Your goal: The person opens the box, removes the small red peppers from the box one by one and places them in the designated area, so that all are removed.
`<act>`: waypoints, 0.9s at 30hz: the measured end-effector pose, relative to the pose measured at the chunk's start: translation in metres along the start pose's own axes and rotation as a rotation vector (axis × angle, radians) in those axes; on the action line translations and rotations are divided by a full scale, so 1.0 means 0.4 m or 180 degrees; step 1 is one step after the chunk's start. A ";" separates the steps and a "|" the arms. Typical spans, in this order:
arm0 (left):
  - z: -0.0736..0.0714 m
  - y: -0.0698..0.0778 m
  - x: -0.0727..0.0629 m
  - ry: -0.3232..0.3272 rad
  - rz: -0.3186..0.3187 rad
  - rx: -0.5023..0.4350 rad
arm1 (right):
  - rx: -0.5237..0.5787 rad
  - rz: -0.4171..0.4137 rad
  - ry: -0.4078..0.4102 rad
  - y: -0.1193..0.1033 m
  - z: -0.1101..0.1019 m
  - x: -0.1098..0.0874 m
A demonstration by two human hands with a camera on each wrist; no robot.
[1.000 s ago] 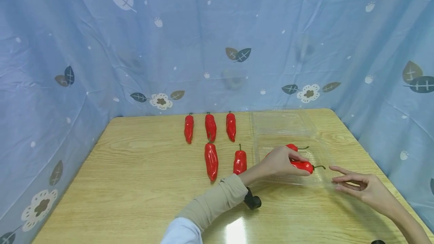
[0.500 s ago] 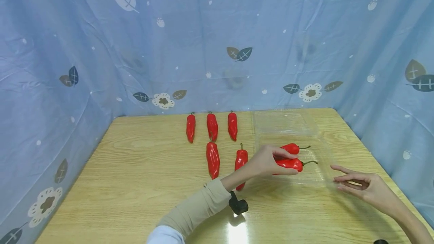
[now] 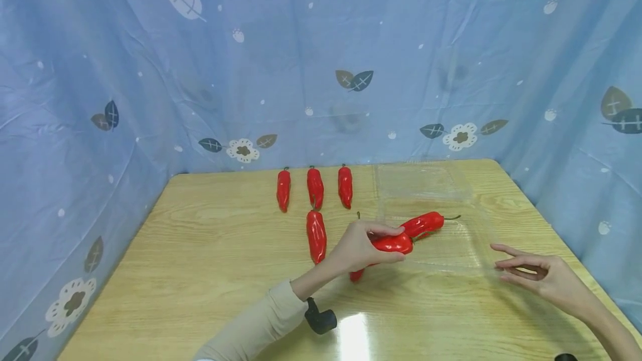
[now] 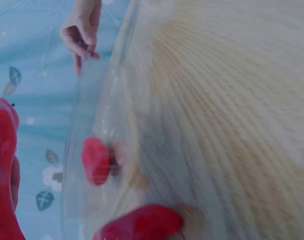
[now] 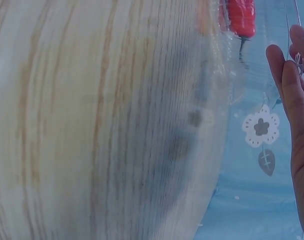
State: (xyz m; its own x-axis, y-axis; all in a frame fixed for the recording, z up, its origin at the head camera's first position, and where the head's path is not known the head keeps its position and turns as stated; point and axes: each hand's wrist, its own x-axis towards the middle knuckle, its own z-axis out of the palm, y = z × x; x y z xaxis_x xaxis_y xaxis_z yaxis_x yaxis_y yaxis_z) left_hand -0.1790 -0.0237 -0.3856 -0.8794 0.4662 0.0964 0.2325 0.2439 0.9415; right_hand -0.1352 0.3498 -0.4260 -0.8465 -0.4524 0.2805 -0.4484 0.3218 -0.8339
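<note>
My left hand [image 3: 358, 247] grips a glossy red pepper [image 3: 396, 244] over the left edge of a clear plastic box [image 3: 463, 247]. The same held pepper [image 4: 2, 170] fills the left side of the left wrist view. Inside the box lies another red pepper [image 3: 425, 222], its stem pointing right; its left end is partly covered by my left hand. At the box's front right corner, my right hand [image 3: 544, 280] pinches the thin clear rim, also visible in the right wrist view between the fingers [image 5: 294, 95]. One more pepper [image 3: 356, 275] is mostly hidden beneath my left hand.
Three red peppers [image 3: 315, 188] form a row at the back of the wooden table [image 3: 215, 261]. Another pepper [image 3: 316, 237] lies in front of the middle one. The box's clear lid [image 3: 421, 180] is folded back toward the blue curtain [image 3: 281, 71].
My left hand has moved left with its pepper, from above the middle of the box to its left edge. The pepper inside shows more fully. My right hand has stayed put.
</note>
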 end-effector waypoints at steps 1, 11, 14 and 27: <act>-0.009 -0.002 -0.008 0.0038 -0.0019 -0.0028 | -0.0020 0.0011 0.0002 0.000 0.000 0.000; -0.094 -0.036 -0.104 0.0749 -0.0300 -0.0315 | -0.0179 0.0131 0.0122 -0.004 0.003 0.004; -0.111 -0.049 -0.133 0.0907 -0.0390 -0.0336 | -0.0212 0.0113 0.0132 -0.004 0.003 0.006; -0.158 -0.103 -0.250 0.2106 -0.1129 -0.0565 | -0.0176 0.0080 0.0109 -0.003 0.003 0.005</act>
State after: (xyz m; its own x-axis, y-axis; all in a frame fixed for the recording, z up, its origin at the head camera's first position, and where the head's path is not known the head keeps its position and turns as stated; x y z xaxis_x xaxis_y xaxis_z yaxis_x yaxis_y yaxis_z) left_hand -0.1270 -0.1341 -0.4138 -0.9671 -0.2335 -0.1006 -0.1308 0.1176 0.9844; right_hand -0.1360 0.3475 -0.4252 -0.8666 -0.4152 0.2768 -0.4413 0.3786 -0.8136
